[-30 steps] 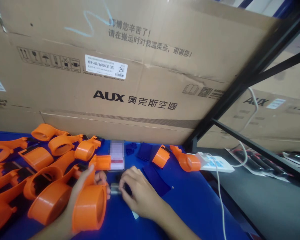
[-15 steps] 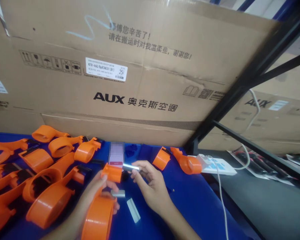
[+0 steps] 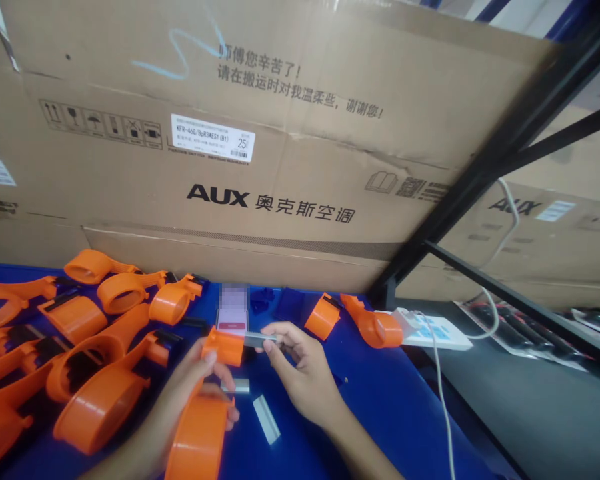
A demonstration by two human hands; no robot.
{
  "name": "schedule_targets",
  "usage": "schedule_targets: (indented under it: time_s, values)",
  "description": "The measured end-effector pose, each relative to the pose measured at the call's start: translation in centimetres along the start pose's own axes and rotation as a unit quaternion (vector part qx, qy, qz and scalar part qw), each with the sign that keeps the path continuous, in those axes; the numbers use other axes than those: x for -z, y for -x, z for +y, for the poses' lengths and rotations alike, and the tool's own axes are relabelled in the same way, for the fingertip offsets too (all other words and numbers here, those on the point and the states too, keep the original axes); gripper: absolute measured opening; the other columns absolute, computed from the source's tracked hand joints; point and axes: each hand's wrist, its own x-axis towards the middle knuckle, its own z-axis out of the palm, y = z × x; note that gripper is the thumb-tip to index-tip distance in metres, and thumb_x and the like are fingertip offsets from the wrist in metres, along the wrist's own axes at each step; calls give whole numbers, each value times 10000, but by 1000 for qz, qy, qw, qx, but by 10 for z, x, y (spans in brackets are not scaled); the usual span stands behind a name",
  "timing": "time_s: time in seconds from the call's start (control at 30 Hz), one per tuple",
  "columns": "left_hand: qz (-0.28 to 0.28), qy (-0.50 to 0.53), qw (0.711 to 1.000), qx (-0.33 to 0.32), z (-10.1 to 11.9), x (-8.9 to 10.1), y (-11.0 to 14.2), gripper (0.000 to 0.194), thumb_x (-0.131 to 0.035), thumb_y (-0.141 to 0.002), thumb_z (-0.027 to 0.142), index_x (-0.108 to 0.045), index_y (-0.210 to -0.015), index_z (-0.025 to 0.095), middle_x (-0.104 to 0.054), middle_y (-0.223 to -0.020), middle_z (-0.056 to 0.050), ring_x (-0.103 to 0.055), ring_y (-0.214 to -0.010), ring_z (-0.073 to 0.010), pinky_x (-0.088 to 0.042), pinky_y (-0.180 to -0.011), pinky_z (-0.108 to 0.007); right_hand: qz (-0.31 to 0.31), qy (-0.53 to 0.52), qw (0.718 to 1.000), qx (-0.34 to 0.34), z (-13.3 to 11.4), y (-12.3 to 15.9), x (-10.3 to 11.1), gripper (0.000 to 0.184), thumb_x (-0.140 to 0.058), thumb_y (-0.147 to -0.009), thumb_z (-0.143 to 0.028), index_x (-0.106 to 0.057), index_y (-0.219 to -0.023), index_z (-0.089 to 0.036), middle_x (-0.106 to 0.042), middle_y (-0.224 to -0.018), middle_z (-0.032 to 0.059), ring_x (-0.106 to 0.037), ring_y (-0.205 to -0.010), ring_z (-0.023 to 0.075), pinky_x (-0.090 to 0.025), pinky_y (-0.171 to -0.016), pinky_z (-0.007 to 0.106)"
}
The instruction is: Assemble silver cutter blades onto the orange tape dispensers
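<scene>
My left hand (image 3: 207, 377) is closed around an orange plastic tape dispenser (image 3: 200, 433), its round hub toward me and its head pointing away. Between the thumb and fingers of my right hand (image 3: 300, 370) is a thin metal blade with a toothed edge (image 3: 256, 339). The blade's left end meets the right side of the dispenser's head; how deep it sits I cannot tell. Two loose metal strips lie on the blue surface below: one strip (image 3: 241, 386) is partly hidden by my left fingers, and the other strip (image 3: 267, 420) lies at a slant.
Several orange dispensers (image 3: 100, 407) crowd the left of the blue tabletop (image 3: 370, 413). Two more, including one dispenser (image 3: 324, 317), lie at the back right. A phone (image 3: 233, 313) stands behind my hands. A large carton (image 3: 280, 167), a black frame (image 3: 450, 200) and a white cable (image 3: 443, 400) border the area.
The blade in my right hand has tilted slightly and shows more of its flat face at the dispenser's head. The dispenser's hub has shifted a little to the right.
</scene>
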Motion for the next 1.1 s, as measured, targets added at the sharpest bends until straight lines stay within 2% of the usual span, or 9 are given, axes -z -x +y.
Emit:
schedule_targets:
  time_s: [0.07, 0.17, 0.3, 0.47, 0.57, 0.77, 0.93, 1.03, 1.1]
  values:
    - [-12, -1, 1000, 2, -2, 0, 0, 514, -681, -813, 709, -646, -845, 197, -779, -707, -101, -766, -637, -298, -582, -589, -373, -7, -4, 1000, 0, -1, 0, -2, 169, -623, -996, -358, -679, -1066, -215, -755, -856, 26, -712, -788, 187, -543, -749, 296]
    - [-55, 15, 998, 24, -6, 2, -1, 545, -624, -846, 720, -673, -840, 177, -789, -748, -154, -768, -689, -307, -577, -624, -371, 21, -6, 1000, 0, -2, -1, -6, 175, -623, -998, -359, -675, -1081, -214, -767, -881, 31, -719, -809, 190, -546, -773, 300]
    - [-79, 50, 995, 39, -11, 6, -3, 579, -527, -903, 716, -692, -853, 163, -792, -764, -183, -764, -691, -298, -557, -620, -351, 35, 1, 999, -13, 0, 0, -7, 201, -616, -1000, -386, -674, -1068, -206, -760, -858, 35, -722, -803, 200, -553, -756, 303]
    - [-94, 37, 993, 54, -7, 8, -5, 588, -611, -835, 747, -686, -830, 164, -796, -765, -169, -769, -712, -317, -564, -644, -376, 27, 25, 999, -8, 0, 2, -7, 196, -615, -1000, -379, -664, -1084, -209, -759, -818, 21, -713, -746, 190, -544, -714, 289]
    - [-73, 15, 996, 58, -3, 2, -2, 578, -644, -802, 757, -667, -812, 179, -788, -733, -141, -767, -687, -320, -573, -623, -392, 31, 46, 998, 7, -4, 2, -4, 183, -595, -1009, -361, -664, -1091, -212, -763, -821, 19, -703, -726, 182, -527, -685, 276]
    - [53, 13, 998, -45, -6, -25, 13, 363, -706, -867, 566, -588, -902, 225, -699, -628, -5, -741, -556, -254, -539, -511, -302, -47, 92, 994, 39, -13, -1, 7, 133, -583, -1007, -311, -681, -1028, -223, -740, -789, -1, -619, -632, 144, -449, -593, 244]
    - [33, 28, 998, -35, -9, -34, 18, 345, -687, -898, 529, -578, -1028, 228, -725, -694, -11, -752, -574, -254, -570, -545, -328, -57, 37, 998, 3, -4, 2, -8, 173, -558, -1019, -353, -646, -1060, -211, -707, -744, -10, -623, -625, 141, -471, -597, 237]
    - [45, 24, 998, -32, -13, -32, 18, 370, -691, -880, 564, -599, -932, 209, -740, -681, -45, -755, -590, -261, -576, -561, -333, -37, 32, 999, 0, -3, 3, -14, 206, -573, -1007, -378, -650, -1096, -209, -645, -692, -31, -569, -576, 129, -460, -561, 231]
    - [45, 13, 998, -39, -13, -27, 15, 417, -646, -896, 605, -614, -843, 192, -757, -691, -90, -757, -612, -262, -579, -582, -334, -10, 27, 1000, 9, -5, 2, -11, 239, -605, -988, -379, -655, -1154, -213, -688, -790, -4, -605, -642, 140, -491, -607, 243]
